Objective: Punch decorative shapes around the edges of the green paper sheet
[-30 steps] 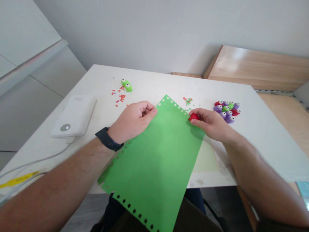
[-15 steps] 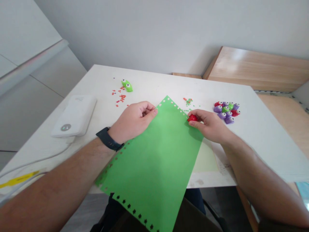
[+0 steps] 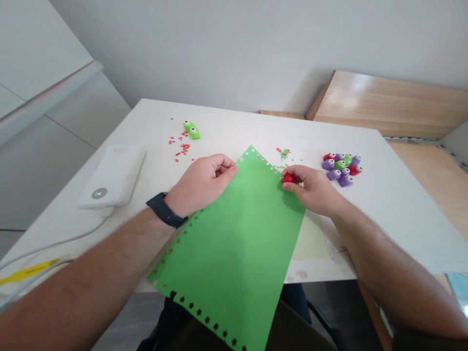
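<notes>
Green paper sheet (image 3: 226, 253), star-punched along its edges, lying angled on a white table (image 3: 234, 127) and overhanging the near edge. Item: red craft punch (image 3: 288, 178), gripped in the right hand (image 3: 315, 190) at the sheet's upper right edge, shifted slightly along it toward the top corner. Left hand (image 3: 200, 181), fingers pinched narrow on the opposite edge; both forearms angled inward.

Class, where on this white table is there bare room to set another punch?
The white tabletop is bare right of the clustered purple, red and green paper punches, and along the far edge between the two green paper punches and the green paper scraps. Crowding is at that cluster and the right hand on the green paper sheet.
</notes>
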Tool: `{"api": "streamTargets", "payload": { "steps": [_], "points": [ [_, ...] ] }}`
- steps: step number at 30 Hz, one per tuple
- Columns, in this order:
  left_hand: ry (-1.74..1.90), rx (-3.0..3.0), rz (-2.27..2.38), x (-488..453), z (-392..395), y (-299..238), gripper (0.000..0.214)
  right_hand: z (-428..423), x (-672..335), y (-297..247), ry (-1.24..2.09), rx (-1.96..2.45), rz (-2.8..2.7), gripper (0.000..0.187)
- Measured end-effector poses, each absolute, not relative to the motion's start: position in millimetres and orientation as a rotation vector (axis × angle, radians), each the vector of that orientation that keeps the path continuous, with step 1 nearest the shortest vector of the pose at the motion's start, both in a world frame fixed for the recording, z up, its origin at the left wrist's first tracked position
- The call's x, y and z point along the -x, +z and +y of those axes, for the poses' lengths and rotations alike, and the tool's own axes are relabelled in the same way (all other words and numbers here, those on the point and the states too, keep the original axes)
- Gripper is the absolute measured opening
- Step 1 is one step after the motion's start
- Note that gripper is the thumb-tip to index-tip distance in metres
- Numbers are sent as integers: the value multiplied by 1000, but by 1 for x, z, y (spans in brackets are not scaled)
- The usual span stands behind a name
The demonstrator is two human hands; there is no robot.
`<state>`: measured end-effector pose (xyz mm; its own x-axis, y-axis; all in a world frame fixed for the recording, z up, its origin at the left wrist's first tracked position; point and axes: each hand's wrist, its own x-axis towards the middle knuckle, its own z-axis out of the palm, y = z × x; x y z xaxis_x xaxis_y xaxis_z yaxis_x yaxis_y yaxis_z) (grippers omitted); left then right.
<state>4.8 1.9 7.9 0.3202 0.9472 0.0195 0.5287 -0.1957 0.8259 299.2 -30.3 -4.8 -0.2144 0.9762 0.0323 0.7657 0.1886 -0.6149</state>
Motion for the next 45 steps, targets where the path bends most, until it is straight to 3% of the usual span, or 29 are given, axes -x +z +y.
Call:
{"api": "streamTargets", "payload": {
  "steps": [7, 26, 33, 45],
  "points": [
    [711, -1834, 1304, -5, 2, 8, 33, -30, -298, -1, 707, 1618, -2062, 14],
    [717, -1843, 1301, -2, 3, 6, 32, -31, -316, -1, 1044, 1483, -1780, 39],
    [716, -1845, 1313, -3, 3, 5, 34, -31, -316, -3, 1187, 1464, -1666, 38],
    [696, -1834, 1333, -3, 3, 6, 32, -28, -316, -4, 1127, 1497, -1592, 36]
  ]
}}
